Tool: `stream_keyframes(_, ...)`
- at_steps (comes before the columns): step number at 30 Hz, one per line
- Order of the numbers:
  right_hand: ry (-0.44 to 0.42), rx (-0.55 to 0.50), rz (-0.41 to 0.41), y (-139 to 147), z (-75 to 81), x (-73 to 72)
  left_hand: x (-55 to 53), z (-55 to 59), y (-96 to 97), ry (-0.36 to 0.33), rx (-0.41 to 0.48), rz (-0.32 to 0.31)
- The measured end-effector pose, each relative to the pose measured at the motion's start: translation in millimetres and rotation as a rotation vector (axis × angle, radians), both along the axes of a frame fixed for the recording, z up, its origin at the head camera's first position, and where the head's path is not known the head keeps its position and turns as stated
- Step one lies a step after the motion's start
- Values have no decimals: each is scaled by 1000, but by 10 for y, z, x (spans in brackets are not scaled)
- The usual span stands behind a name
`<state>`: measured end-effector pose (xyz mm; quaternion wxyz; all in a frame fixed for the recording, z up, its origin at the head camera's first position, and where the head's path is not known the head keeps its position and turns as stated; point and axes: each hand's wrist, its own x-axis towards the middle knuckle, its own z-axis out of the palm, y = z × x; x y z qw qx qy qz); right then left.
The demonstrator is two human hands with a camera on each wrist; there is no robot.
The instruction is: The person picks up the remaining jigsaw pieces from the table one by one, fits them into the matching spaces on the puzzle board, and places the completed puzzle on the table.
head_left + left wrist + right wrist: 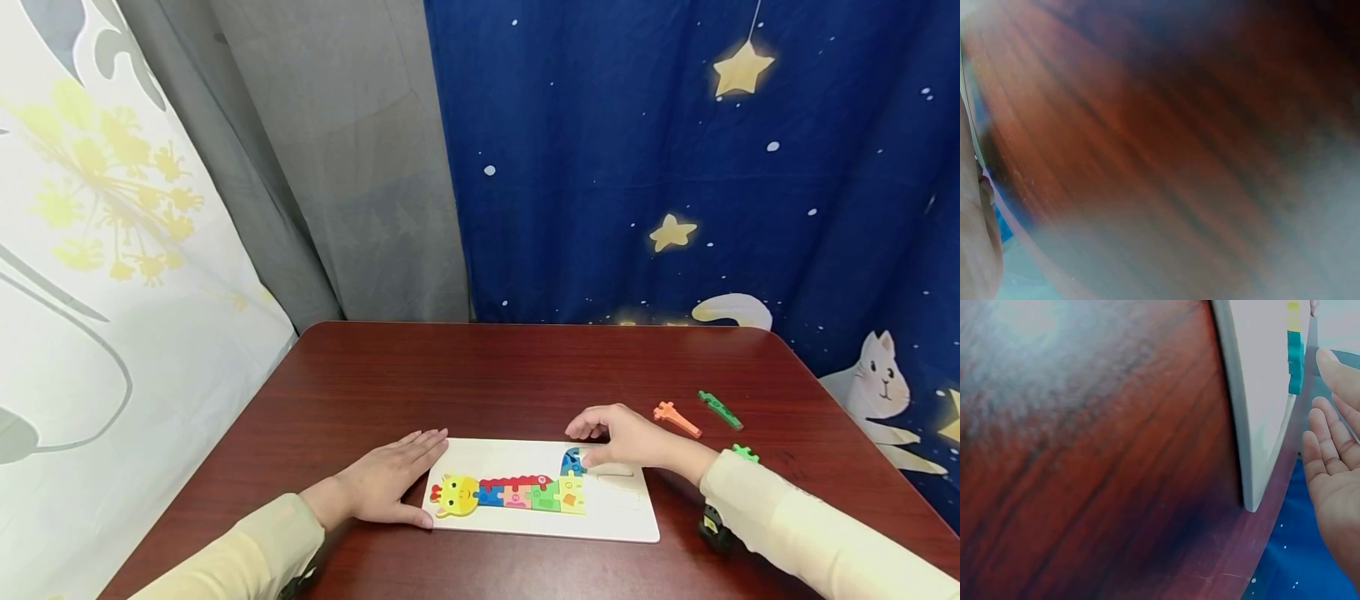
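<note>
A white puzzle board (525,527) lies on the table, carrying a giraffe with a yellow head (456,497) and a row of coloured body pieces (517,497). At the board's left end rests my left hand (386,479), fingers extended along the edge and thumb near the front corner. My right hand (626,437) hovers over the board's far right part, its thumb beside a blue puzzle piece (572,462). The right wrist view shows that right hand (1338,450) with loosely bent fingers and nothing visible in them. The left wrist view is mostly blurred tabletop.
Beyond my right forearm lie an orange puzzle piece (677,419), a dark green piece (722,411) and a light green piece (745,452), partly hidden by the sleeve. The brown table (480,375) reaches back to grey and blue curtains (600,167).
</note>
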<state>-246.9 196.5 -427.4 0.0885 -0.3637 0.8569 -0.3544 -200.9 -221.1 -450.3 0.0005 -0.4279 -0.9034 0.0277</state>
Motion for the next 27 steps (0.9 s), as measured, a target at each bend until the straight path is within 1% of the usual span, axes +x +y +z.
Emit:
stream_keyframes(6,1,-18,-38,17,69,-5,-2,-6,-4,3,0,0)
stream_keyframes(18,55,-68,-62,154,208,-23,-4,-12,-1,5,7,-5)
stream_keyframes(22,72,-63,-93,198,254,-2,-3,-7,0,6,11,-7)
stream_keyframes(27,89,-53,-146,260,301,33,-4,-3,-8,-2,-2,5)
